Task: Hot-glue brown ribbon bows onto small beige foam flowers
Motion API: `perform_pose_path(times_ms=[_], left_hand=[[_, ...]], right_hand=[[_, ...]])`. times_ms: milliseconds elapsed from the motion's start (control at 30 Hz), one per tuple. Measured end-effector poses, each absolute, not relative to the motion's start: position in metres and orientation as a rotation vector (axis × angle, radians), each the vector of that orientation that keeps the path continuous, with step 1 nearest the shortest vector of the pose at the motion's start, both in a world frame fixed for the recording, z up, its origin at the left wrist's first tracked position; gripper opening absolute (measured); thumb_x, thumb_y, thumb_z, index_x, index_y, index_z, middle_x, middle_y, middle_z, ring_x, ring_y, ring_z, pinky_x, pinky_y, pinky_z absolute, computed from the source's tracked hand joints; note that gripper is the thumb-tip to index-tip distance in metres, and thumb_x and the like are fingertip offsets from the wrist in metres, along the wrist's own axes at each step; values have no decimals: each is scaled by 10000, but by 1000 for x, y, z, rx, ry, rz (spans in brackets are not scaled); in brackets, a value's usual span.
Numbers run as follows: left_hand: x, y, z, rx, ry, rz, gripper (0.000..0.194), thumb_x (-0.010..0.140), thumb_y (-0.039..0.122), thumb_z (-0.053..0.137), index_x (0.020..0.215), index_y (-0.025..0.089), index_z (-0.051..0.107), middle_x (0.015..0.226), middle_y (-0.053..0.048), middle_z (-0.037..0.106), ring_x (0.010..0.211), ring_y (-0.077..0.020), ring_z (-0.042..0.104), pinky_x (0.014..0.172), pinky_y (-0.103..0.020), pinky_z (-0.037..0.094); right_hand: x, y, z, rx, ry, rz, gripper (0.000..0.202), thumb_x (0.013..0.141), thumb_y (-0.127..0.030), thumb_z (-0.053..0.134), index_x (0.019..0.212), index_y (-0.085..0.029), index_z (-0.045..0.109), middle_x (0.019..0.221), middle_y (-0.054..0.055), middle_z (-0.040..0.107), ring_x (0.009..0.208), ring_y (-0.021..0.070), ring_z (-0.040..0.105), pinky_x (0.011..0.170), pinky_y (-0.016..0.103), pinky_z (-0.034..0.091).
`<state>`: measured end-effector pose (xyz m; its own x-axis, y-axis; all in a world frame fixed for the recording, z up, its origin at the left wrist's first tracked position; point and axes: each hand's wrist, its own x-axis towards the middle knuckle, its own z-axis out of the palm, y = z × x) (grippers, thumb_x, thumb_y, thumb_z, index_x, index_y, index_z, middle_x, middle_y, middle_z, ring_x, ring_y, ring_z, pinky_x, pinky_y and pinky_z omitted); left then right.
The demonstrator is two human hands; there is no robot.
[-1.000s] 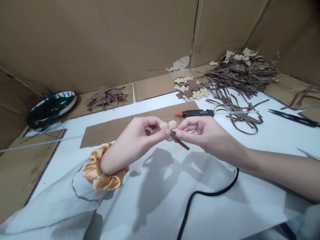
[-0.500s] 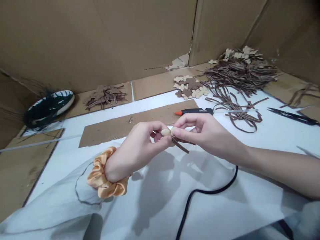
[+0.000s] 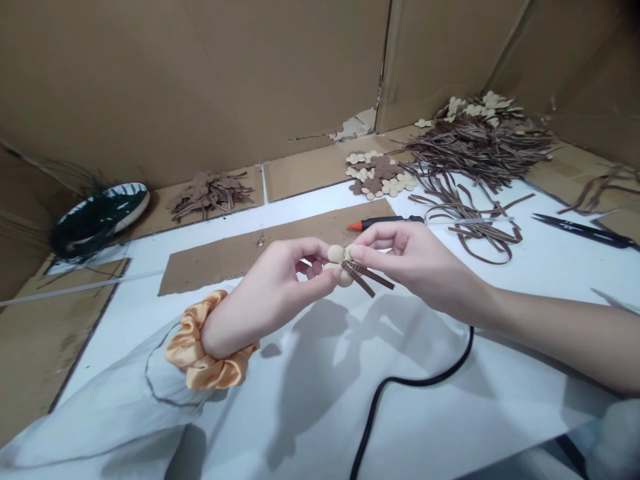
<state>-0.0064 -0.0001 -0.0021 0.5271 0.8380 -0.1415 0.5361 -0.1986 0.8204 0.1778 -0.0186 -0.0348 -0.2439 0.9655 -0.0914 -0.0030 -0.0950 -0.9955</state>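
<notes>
Between both hands is a beige felt-like flower [image 3: 337,254] with rounded petals. Two short brown stitched ribbon ends [image 3: 364,275] hang from its middle toward the lower right. My left hand [image 3: 287,270] pinches the flower's left petals between thumb and fingers; an orange satin scrunchie [image 3: 203,347] circles that wrist. My right hand [image 3: 413,257] pinches a petal on the right side. Just behind the right hand lies a black glue gun [image 3: 387,222] with an orange tip, partly covered by that hand.
A cardboard strip [image 3: 280,243] lies behind the hands. Flower cutouts [image 3: 383,175], a brown ribbon pile [image 3: 485,150] and black tweezers [image 3: 583,230] are to the right. Finished-looking brown flowers [image 3: 210,193] and a bowl [image 3: 103,213] sit left. A black cord [image 3: 395,382] crosses the white surface.
The flower has been turned so more petals and both ribbon ends face me. The hands have shifted slightly, still gripping it.
</notes>
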Motion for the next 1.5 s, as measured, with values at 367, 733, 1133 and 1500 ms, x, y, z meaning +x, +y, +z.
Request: perform_pose_path(times_ms=[367, 733, 1133, 1500], left_hand=[[-1, -1, -8, 1787, 1177, 514, 209, 792, 323, 594, 669, 155, 588, 647, 17, 598, 642, -109, 525, 612, -196, 398], [1, 0, -11, 1727, 1172, 541, 209, 758, 319, 593, 651, 148, 537, 652, 19, 543, 660, -108, 499, 618, -205, 394], [-3, 3, -10, 1700, 1047, 539, 203, 827, 329, 580, 744, 147, 611, 758, -12, 634, 727, -130, 574, 692, -220, 448], [-5, 3, -4, 1727, 1076, 625, 165, 851, 286, 571, 832, 137, 638, 846, -39, 678, 809, -154, 620, 731, -229, 481]], right_hand=[[175, -22, -32, -1183, -1272, 1506, 116, 719, -224, 724, 739, -143, 645, 690, 4, 695, 535, 69, 578, 453, 163, 405], [174, -19, -37, -1165, -1234, 1542, 145, 695, -263, 738, 704, -153, 643, 510, -71, 517, 431, 28, 417, 428, 178, 318], [178, -18, -41, -1113, -1262, 1529, 238, 729, -365, 700, 749, -135, 642, 697, 27, 670, 471, 50, 448, 406, 195, 294], [177, -11, -43, -1141, -1227, 1659, 429, 891, -498, 465, 779, -128, 650, 453, -50, 473, 377, 43, 168, 383, 238, 151]])
